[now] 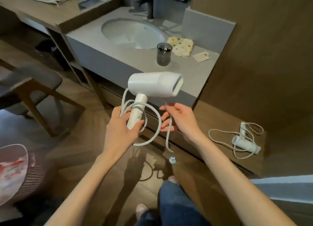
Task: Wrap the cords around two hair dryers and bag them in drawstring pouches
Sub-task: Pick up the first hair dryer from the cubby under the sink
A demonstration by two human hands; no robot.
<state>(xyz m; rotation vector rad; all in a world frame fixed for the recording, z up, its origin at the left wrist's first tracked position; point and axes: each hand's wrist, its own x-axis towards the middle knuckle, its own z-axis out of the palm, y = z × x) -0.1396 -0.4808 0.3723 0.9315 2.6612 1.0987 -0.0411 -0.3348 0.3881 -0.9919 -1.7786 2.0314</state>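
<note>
A white hair dryer [152,83] is held up in front of the vanity, nozzle pointing right. My left hand [121,124] grips its handle together with loops of the pale cord [155,117]. My right hand [177,117] holds the cord further along, and the plug [172,160] dangles below it. A second white hair dryer [245,143] lies on a low wooden ledge at the right, its cord [218,137] loose around it. A spotted yellow cloth, perhaps a pouch [180,46], lies on the counter by the sink.
The grey vanity counter [142,65] holds a round sink [132,32], a black tap [149,7], a dark glass tumbler [164,54] and a paper tag [201,56]. A wooden chair [33,90] stands at the left. A basket [17,171] sits at the bottom left.
</note>
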